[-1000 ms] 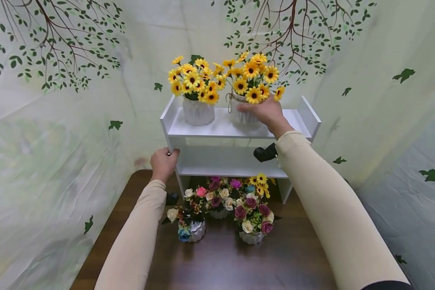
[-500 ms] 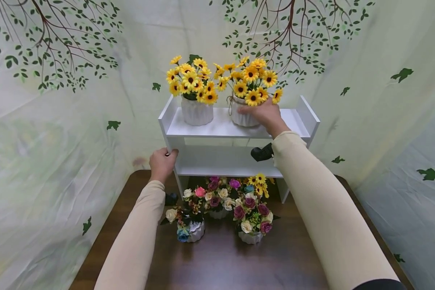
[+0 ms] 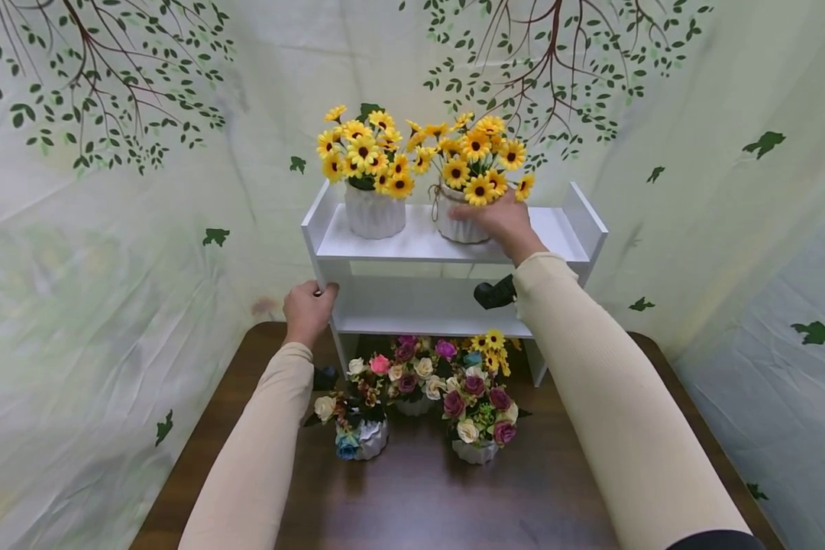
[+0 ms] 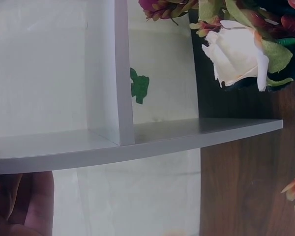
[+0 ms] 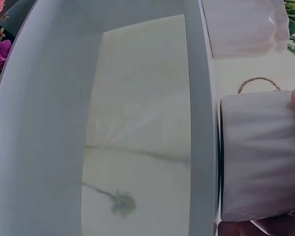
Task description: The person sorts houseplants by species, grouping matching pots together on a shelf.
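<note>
White fluted pot (image 3: 459, 229), tied with twine (image 5: 259, 78) and filled with yellow, dark-centred flowers (image 3: 477, 143), upright at the top of a white shelf (image 3: 406, 298). Standing on the desk (image 3: 440, 504).

Dark-centred yellow flowers (image 3: 477, 145) top the white fluted pot (image 5: 263, 157), which wears tan twine (image 5: 258, 78), and a second white pot (image 3: 375, 215) bears matching yellow blooms (image 3: 363, 153), both on a plain white shelf (image 3: 412, 250). Below, cream, mauve, pink and blue roses (image 3: 474, 384) colour the dark brown, wood-grained table (image 3: 412, 496). The sleeves (image 3: 584, 351) are plain cream, while the pale greenish-white backdrop (image 3: 268, 206) carries a print of reddish-brown branches and scattered green leaves.
</note>
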